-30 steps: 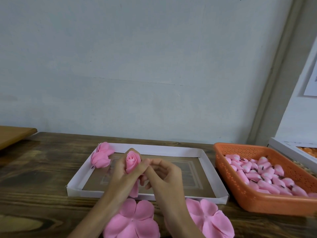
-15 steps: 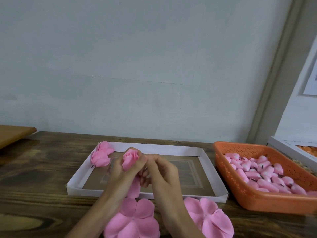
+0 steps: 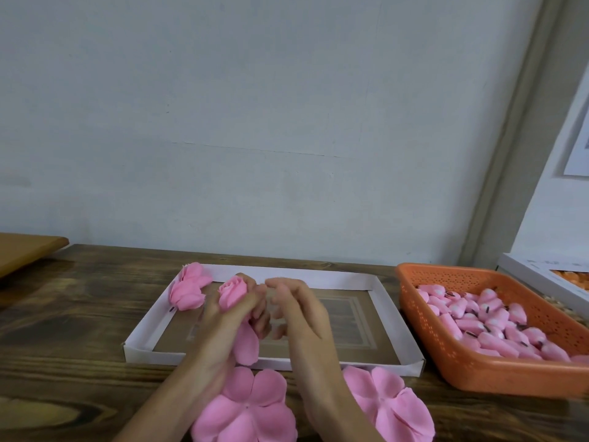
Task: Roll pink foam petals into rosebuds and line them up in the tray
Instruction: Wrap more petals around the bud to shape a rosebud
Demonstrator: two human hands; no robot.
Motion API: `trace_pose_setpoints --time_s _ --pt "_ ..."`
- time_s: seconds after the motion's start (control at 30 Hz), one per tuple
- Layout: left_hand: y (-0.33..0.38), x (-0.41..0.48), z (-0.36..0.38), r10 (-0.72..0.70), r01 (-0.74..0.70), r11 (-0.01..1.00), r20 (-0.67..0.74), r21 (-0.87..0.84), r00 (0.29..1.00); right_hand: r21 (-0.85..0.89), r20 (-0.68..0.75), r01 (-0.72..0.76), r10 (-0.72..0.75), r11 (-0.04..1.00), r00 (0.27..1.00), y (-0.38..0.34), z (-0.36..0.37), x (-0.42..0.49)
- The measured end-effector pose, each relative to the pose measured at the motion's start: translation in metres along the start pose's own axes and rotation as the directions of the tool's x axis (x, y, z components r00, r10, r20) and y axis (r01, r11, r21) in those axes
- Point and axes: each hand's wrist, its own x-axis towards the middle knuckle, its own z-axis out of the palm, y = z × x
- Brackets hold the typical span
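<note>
I see open tray (image 3: 344, 280) floor right of the two rosebuds (image 3: 188, 291) in its far-left corner. The orange basket (image 3: 478, 376) walls off the right; flat petals (image 3: 248, 409) crowd the table's (image 3: 73, 339) near edge.

We see a pink rosebud (image 3: 232, 293) and pink petals (image 3: 245, 409) at six o'clock. Our tray (image 3: 318, 279) is white-rimmed, the three-o'clock basket (image 3: 478, 371) orange.

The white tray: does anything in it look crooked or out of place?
Only slightly: the two finished rosebuds crowd together in the far-left corner of the tray, pressed against its wall rather than in a neat row. Nothing looks spilled or damaged.
</note>
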Motion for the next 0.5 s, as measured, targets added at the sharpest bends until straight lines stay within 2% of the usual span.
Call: trace_pose_setpoints --time_s 0.13,0.27,0.37,0.5 --pt "-0.006 0.012 -0.007 -0.132 0.132 0.991 -0.145 -0.007 0.981 -0.392 -0.033 -0.069 0.061 0.918 0.998 0.011 -0.003 0.0" --pt "-0.011 0.027 -0.006 -0.154 0.13 0.984 -0.201 -0.125 0.968 -0.576 -0.009 -0.093 0.107 0.812 0.994 0.017 -0.004 -0.001" --pt "-0.007 0.025 -0.005 -0.128 0.094 0.979 -0.186 -0.181 0.974 -0.578 -0.024 -0.091 0.094 0.811 0.995 0.02 -0.003 -0.002" --pt "-0.001 0.012 -0.009 -0.005 0.002 1.0 -0.149 -0.02 0.989 -0.346 -0.076 -0.141 0.122 0.928 0.99 0.016 -0.004 0.003"
